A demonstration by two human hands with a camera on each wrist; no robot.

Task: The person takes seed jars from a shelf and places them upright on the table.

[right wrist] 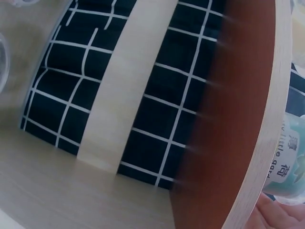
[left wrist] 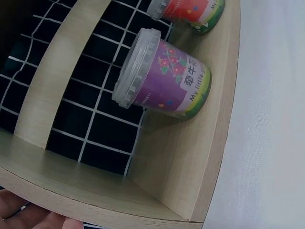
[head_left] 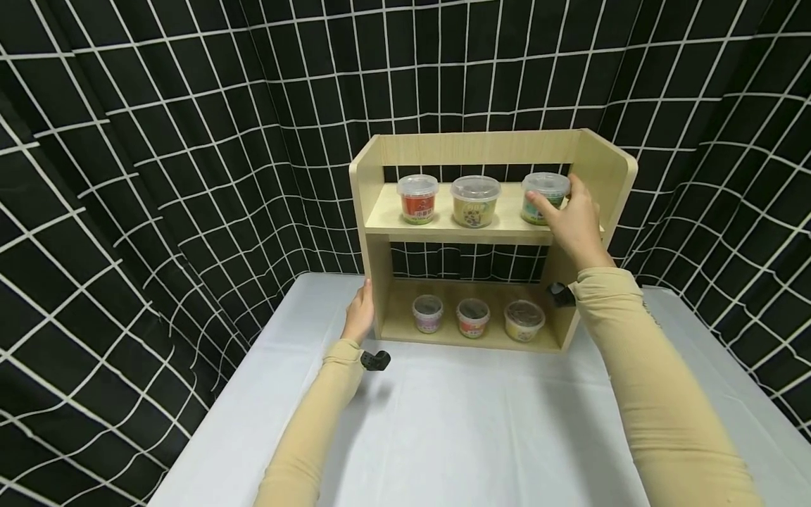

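Note:
My right hand point(head_left: 578, 220) grips a lidded plastic cup point(head_left: 534, 209) with a teal-green label, thumb on the near side and fingers round its right. That cup is at the right end of the upper board of a small wooden shelf point(head_left: 456, 230). In the right wrist view, the teal cup point(right wrist: 291, 160) shows past the board's edge, fingers point(right wrist: 274, 212) beneath. My left hand point(head_left: 360, 313) rests against the outside of the shelf's left side panel, fingers pointing up. Beside that panel, the left wrist view shows a purple-labelled cup point(left wrist: 167, 78) on the lower board.
On the upper board also stand a red-labelled cup point(head_left: 418, 204) and a yellow-green one point(head_left: 474, 210). Below are an orange-red cup point(head_left: 472, 325) and a yellow cup point(head_left: 523, 328). The shelf stands on a white-covered table point(head_left: 456, 422), with black gridded cloth point(head_left: 329, 84) around.

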